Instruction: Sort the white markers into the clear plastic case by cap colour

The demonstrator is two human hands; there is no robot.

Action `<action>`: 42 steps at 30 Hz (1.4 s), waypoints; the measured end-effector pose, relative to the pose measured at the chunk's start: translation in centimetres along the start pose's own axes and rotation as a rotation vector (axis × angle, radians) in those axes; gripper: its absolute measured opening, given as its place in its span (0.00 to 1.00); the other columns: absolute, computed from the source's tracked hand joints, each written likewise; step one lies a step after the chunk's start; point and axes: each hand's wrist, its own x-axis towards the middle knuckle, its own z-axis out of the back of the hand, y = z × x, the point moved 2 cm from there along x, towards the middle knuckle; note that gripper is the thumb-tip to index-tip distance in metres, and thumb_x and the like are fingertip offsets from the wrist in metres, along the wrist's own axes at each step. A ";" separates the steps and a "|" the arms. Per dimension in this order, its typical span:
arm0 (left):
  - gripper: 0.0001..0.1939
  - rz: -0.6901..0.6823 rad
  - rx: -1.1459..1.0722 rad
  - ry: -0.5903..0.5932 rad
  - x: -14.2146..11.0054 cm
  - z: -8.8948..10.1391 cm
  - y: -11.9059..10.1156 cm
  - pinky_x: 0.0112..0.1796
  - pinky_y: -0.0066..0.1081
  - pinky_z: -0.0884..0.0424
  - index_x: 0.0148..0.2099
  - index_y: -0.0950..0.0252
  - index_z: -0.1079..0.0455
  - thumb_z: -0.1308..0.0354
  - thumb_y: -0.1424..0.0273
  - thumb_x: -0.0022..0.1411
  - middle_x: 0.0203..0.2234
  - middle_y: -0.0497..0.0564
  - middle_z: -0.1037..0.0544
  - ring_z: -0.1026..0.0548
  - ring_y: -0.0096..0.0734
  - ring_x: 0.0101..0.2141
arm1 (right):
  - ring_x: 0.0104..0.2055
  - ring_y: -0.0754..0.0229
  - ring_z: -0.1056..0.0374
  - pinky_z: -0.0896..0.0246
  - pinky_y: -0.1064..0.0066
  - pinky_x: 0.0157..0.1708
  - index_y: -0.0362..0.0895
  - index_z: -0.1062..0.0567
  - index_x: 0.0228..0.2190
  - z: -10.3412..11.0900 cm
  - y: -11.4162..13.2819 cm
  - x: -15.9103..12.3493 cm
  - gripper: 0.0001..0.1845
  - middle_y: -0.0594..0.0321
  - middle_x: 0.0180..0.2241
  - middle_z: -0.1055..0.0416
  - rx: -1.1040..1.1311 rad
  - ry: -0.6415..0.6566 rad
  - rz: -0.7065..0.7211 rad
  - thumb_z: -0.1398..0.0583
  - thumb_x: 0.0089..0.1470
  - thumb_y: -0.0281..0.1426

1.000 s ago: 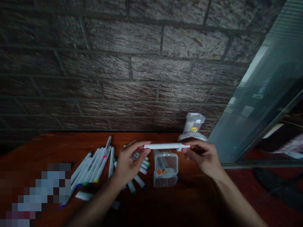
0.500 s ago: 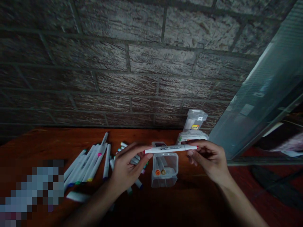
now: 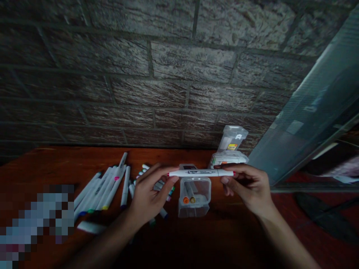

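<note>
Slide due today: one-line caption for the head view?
Left hand and right hand hold a red-ended white marker at both ends, near an open clear box.

Loose markers (image 3: 108, 191) left on worktop (image 3: 70, 158), two markers (image 3: 186, 200) in case (image 3: 194, 212) at centre, more cases (image 3: 232, 144) behind right, wall (image 3: 168, 89) beyond

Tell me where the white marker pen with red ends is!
In the head view, the white marker pen with red ends is below and right of centre, held between the left hand and right hand, above the mouth of the clear plastic box.
</note>
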 end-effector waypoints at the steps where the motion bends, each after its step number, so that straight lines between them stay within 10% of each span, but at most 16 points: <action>1: 0.15 -0.003 0.005 -0.001 0.0 0.0 0.0 0.38 0.26 0.27 0.53 0.59 0.24 0.39 0.79 0.69 0.40 0.47 0.21 0.22 0.25 0.38 | 0.16 0.62 0.29 0.32 0.77 0.14 0.43 0.17 0.40 0.0 0.0 0.0 0.09 0.62 0.20 0.24 0.000 0.003 0.000 0.29 0.55 0.25; 42: 0.13 0.046 -0.059 -0.019 -0.1 -0.1 0.1 0.33 0.22 0.27 0.52 0.60 0.23 0.38 0.79 0.68 0.36 0.47 0.24 0.25 0.22 0.33 | 0.21 0.67 0.26 0.28 0.80 0.22 0.49 0.16 0.43 0.0 1.0 -0.5 0.18 0.63 0.35 0.17 -0.180 0.015 0.150 0.31 0.54 0.18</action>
